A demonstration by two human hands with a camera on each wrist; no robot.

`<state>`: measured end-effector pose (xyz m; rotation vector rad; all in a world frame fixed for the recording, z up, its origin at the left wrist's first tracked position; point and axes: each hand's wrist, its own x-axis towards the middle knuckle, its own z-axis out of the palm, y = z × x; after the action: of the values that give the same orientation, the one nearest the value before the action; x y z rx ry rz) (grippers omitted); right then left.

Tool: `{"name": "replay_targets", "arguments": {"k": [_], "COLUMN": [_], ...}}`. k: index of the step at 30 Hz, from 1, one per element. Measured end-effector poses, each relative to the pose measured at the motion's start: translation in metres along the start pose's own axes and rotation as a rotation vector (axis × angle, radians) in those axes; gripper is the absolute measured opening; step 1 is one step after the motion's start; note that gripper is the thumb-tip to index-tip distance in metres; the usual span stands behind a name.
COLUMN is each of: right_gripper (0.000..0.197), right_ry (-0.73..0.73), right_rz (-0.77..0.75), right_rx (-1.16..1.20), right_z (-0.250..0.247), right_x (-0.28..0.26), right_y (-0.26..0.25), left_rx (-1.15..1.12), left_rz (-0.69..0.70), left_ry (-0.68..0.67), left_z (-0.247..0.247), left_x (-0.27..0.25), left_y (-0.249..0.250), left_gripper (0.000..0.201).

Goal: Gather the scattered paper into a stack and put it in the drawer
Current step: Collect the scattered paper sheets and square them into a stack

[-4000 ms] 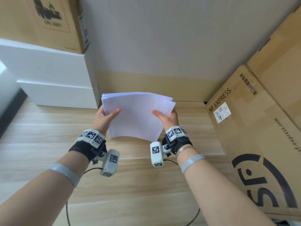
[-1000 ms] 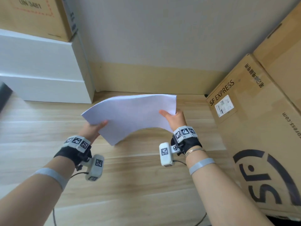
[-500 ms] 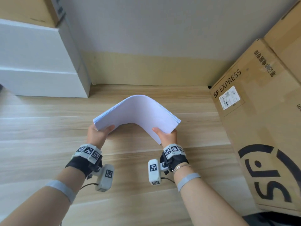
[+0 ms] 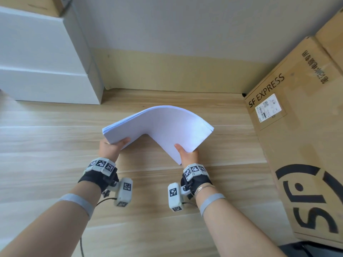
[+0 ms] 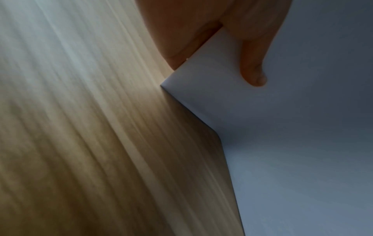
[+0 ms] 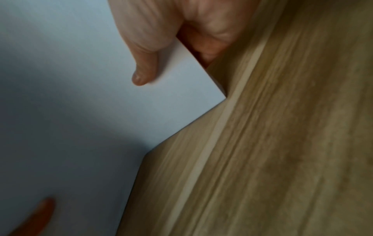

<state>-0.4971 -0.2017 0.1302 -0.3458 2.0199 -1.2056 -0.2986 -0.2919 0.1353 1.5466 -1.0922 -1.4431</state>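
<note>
A stack of white paper [image 4: 163, 125] arches upward like a tent above the wooden floor. My left hand [image 4: 111, 145] pinches its left end, thumb on top. My right hand [image 4: 187, 154] pinches its right end, thumb on top too. In the left wrist view the thumb presses on the paper [image 5: 292, 143] near a corner. The right wrist view shows my right thumb on the paper [image 6: 70, 95] near the other corner, with a fingertip of the left hand at the lower left. No drawer is recognisable in any view.
White stacked boxes [image 4: 42, 71] stand at the back left against the wall. A large SF EXPRESS cardboard box [image 4: 300, 145] fills the right side. The light wooden floor [image 4: 55, 145] runs beneath my arms to a beige skirting board [image 4: 167, 71].
My hands have drawn closer together and lower, so the stack has bent from a shallow curve into a sharp arch. The view has tilted downward.
</note>
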Motion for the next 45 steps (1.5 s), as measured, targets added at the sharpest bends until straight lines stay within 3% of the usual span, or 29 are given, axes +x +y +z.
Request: {"name": "replay_targets", "arguments": {"k": [3, 6, 13, 15, 19, 22, 27, 28, 31, 34, 37, 39, 42, 45], "right_gripper": [0.013, 0.019, 0.027, 0.029, 0.043, 0.048, 0.016, 0.013, 0.010, 0.012, 0.022, 0.033, 0.025, 0.018], "right_ry": [0.048, 0.030, -0.168, -0.245, -0.331, -0.389, -0.614, -0.647, -0.693, -0.699, -0.632, -0.569, -0.561, -0.633], "right_rz": [0.030, -0.047, -0.176, -0.187, -0.196, -0.215, -0.334, -0.346, -0.369, -0.381, -0.354, -0.267, -0.067, 0.013], "right_rx": [-0.040, -0.141, -0.463, -0.577, -0.846, -1.006, -1.168, -1.175, -1.168, -1.108, -0.824, -0.562, -0.251, -0.144], "right_z": [-0.003, -0.012, -0.039, -0.044, -0.045, -0.041, -0.022, -0.018, -0.013, -0.015, -0.027, -0.034, -0.035, -0.025], "right_x": [0.003, 0.011, 0.030, 0.035, 0.046, 0.044, 0.037, 0.037, 0.038, 0.045, 0.056, 0.062, 0.061, 0.058], "right_y": [-0.008, -0.023, -0.085, -0.102, -0.126, -0.138, -0.147, -0.148, -0.146, -0.142, -0.138, -0.131, -0.121, -0.106], "left_rx": [-0.015, -0.015, 0.008, 0.041, 0.320, 0.547, 0.575, 0.543, 0.535, 0.474, 0.360, 0.310, 0.246, 0.166], "left_rz": [-0.007, -0.011, 0.049, 0.056, 0.032, 0.001, -0.162, -0.182, -0.198, -0.184, -0.194, -0.215, -0.228, -0.237], "left_ry": [0.042, 0.034, -0.008, -0.031, -0.167, -0.369, -0.643, -0.674, -0.628, -0.561, -0.493, -0.431, -0.333, -0.253], "left_z": [0.004, 0.000, -0.026, -0.034, -0.053, -0.052, -0.031, -0.028, -0.026, -0.022, -0.018, -0.022, -0.024, -0.015], "left_x": [0.004, 0.012, 0.042, 0.052, 0.065, 0.060, 0.041, 0.038, 0.038, 0.029, 0.019, 0.020, 0.027, 0.023], "left_y": [0.001, 0.003, 0.025, 0.036, 0.053, 0.060, 0.062, 0.061, 0.046, 0.033, 0.027, 0.024, 0.018, 0.026], "left_gripper": [0.030, 0.021, 0.038, 0.034, 0.023, 0.015, 0.013, 0.021, 0.058, 0.039, 0.017, 0.037, 0.068, 0.055]}}
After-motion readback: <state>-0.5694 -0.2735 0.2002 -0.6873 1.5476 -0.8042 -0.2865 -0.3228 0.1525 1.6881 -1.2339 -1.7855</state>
